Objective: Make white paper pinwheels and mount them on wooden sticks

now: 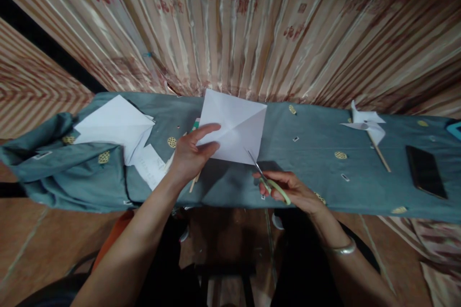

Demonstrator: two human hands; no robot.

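A square sheet of white paper (241, 127) with diagonal creases is held up over the cloth. My left hand (192, 151) pinches its left edge, thumb and index finger lying on the upper face; the fingers beneath are hidden. My right hand (288, 187) grips scissors (268, 183) with light green handles. The scissor blades are at the sheet's lower right corner, pointing up and left toward its middle. Whether the blades are fully closed on the paper is hard to make out.
A teal cloth (306, 153) covers the narrow table. At left lie white paper sheets (115, 122) and a written note (149, 165); wooden sticks (194, 183) lie near my left hand. To the right are a paper pinwheel (367, 122) on a stick and a dark phone (427, 170). A curtain (234, 33) hangs behind.
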